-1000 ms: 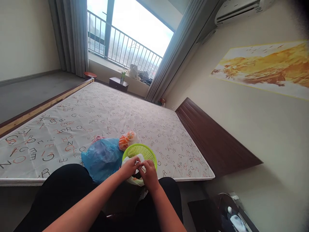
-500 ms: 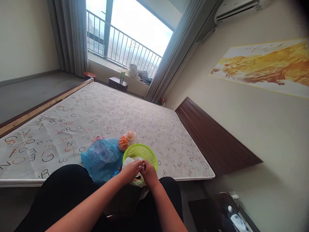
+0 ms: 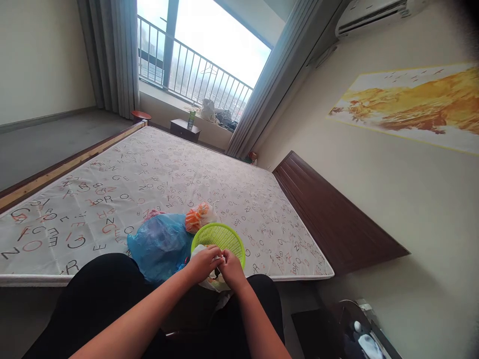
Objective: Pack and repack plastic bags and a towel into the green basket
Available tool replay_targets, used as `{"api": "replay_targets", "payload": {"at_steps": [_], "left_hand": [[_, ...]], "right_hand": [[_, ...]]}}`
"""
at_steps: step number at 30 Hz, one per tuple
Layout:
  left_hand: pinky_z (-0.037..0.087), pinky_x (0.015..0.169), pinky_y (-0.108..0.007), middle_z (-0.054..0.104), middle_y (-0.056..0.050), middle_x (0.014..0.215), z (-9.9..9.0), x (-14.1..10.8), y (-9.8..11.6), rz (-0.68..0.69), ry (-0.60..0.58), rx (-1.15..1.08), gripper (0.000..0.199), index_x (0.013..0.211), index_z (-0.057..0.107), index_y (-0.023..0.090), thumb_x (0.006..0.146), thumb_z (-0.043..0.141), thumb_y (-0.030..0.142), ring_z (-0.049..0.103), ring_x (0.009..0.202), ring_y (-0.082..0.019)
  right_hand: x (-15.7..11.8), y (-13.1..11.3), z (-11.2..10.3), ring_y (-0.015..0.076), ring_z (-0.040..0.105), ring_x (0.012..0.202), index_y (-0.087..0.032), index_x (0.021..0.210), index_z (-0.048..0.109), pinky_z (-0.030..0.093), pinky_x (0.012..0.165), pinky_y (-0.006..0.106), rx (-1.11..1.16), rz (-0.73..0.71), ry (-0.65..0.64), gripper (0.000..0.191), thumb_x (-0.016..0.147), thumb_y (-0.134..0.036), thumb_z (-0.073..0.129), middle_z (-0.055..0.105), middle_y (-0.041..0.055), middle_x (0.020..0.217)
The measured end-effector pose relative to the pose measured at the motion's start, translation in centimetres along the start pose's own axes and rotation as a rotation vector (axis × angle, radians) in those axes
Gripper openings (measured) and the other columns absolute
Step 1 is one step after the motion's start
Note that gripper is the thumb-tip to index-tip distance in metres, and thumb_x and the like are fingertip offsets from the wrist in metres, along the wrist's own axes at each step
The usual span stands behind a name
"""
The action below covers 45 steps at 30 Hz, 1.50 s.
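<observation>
My left hand (image 3: 204, 264) and my right hand (image 3: 232, 271) meet in front of me, both pinching a white plastic bag (image 3: 211, 281). That bag lies against the near rim of a round lime-green plastic basket (image 3: 220, 239), and my hands hide part of it. To the left of the basket is a bulging blue plastic bag (image 3: 159, 248). Behind it sits a clear bag of orange food (image 3: 198, 218), with a bit of pink bag (image 3: 152, 214) beside it. All of these rest on a white letter-printed mattress (image 3: 149, 189).
My black-trousered knees (image 3: 93, 284) lie below the mattress's near edge. A dark wooden headboard (image 3: 329, 214) runs along its right side, and a wooden frame rail along its left. A dark low table (image 3: 318, 334) stands at lower right. Beyond are a bedside cabinet, curtains and a balcony railing.
My hands have drawn closer together over the white bag, and the gap between my fingers has closed. The view has shifted slightly.
</observation>
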<state>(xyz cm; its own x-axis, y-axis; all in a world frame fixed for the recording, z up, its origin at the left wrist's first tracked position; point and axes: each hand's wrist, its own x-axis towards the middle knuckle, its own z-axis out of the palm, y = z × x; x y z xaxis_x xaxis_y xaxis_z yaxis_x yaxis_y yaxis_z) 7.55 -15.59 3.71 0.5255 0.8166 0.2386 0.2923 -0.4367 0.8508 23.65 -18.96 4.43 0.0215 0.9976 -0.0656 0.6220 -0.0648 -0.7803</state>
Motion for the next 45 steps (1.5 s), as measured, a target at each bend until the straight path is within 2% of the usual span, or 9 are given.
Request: {"api": "replay_targets", "payload": {"at_steps": [3,8,12,18,22,28,36,42,45], "left_hand": [[0.046,0.083,-0.03,0.065,-0.001,0.09,-0.2,0.0,0.1,-0.019,0.012,0.011,0.013,0.084,0.062,0.021,0.093,0.057,0.029,0.06,0.092,-0.018],[0.045,0.078,-0.029,0.063,-0.001,0.088,-0.2,0.0,-0.1,-0.071,0.017,0.053,0.016,0.081,0.06,0.02,0.092,0.058,0.032,0.059,0.085,-0.018],[0.043,0.075,-0.028,0.063,0.0,0.086,0.0,0.0,-0.4,-0.09,-0.007,0.084,0.016,0.08,0.06,0.021,0.091,0.058,0.032,0.059,0.083,-0.017],[0.042,0.075,-0.028,0.065,-0.001,0.085,0.1,0.1,-0.8,-0.116,-0.035,0.128,0.018,0.081,0.061,0.021,0.092,0.057,0.034,0.06,0.085,-0.018],[0.042,0.076,-0.028,0.068,-0.002,0.088,-0.1,0.1,-0.8,-0.155,-0.047,0.129,0.017,0.086,0.062,0.022,0.094,0.055,0.034,0.062,0.087,-0.019],[0.042,0.075,-0.029,0.07,-0.003,0.089,-0.7,0.1,-0.5,-0.14,-0.035,0.149,0.017,0.088,0.061,0.021,0.096,0.053,0.034,0.063,0.086,-0.02],[0.042,0.07,-0.03,0.068,-0.004,0.085,-0.9,0.3,-0.2,-0.112,-0.028,0.151,0.025,0.085,0.06,0.021,0.097,0.05,0.041,0.061,0.08,-0.02],[0.044,0.072,-0.032,0.07,-0.004,0.089,-1.0,0.3,-0.6,-0.093,-0.032,0.123,0.026,0.088,0.061,0.021,0.096,0.051,0.044,0.063,0.083,-0.022],[0.046,0.076,-0.034,0.071,-0.006,0.093,-1.6,0.4,-1.2,-0.063,-0.044,0.134,0.026,0.091,0.063,0.022,0.096,0.052,0.044,0.064,0.087,-0.024]], "right_hand": [[0.0,0.2,-0.3,0.0132,0.046,0.066,-0.02,0.082,0.056,0.032,0.061,0.024,0.074,0.012,-0.041,0.006,0.078,-0.021,0.06,0.054,-0.0052,0.069],[0.0,0.2,-0.9,0.0122,0.045,0.069,-0.02,0.082,0.053,0.034,0.064,0.024,0.288,0.031,-0.2,0.018,0.081,-0.033,0.066,0.052,-0.005,0.074],[-0.1,0.6,-0.9,0.0105,0.04,0.065,-0.021,0.082,0.051,0.03,0.061,0.024,0.347,0.099,-0.267,0.027,0.08,-0.04,0.07,0.049,-0.0065,0.07],[0.1,1.1,-0.3,0.0098,0.037,0.06,-0.021,0.079,0.05,0.026,0.057,0.024,0.336,0.148,-0.205,0.037,0.075,-0.047,0.076,0.047,-0.0076,0.065],[0.3,1.3,-0.1,0.0085,0.037,0.055,-0.023,0.079,0.044,0.024,0.054,0.024,0.584,0.232,-0.215,0.051,0.065,-0.051,0.085,0.048,-0.009,0.063],[0.1,0.9,-0.8,0.0106,0.049,0.06,-0.021,0.085,0.052,0.034,0.06,0.024,0.847,0.236,-0.27,0.052,0.06,-0.046,0.092,0.06,-0.0053,0.07],[-0.1,0.2,-1.5,0.0125,0.052,0.062,-0.022,0.081,0.053,0.042,0.064,0.026,0.952,0.265,-0.093,0.053,0.06,-0.054,0.09,0.056,-0.0046,0.07],[-0.2,0.1,-2.5,0.0208,0.059,0.071,-0.022,0.075,0.056,0.049,0.065,0.033,0.906,0.259,-0.039,0.056,0.065,-0.072,0.078,0.061,0.0038,0.073],[0.1,0.9,-3.3,0.0191,0.057,0.068,-0.022,0.07,0.055,0.05,0.066,0.033,0.874,0.269,0.066,0.055,0.065,-0.072,0.077,0.058,0.0026,0.07]]}}
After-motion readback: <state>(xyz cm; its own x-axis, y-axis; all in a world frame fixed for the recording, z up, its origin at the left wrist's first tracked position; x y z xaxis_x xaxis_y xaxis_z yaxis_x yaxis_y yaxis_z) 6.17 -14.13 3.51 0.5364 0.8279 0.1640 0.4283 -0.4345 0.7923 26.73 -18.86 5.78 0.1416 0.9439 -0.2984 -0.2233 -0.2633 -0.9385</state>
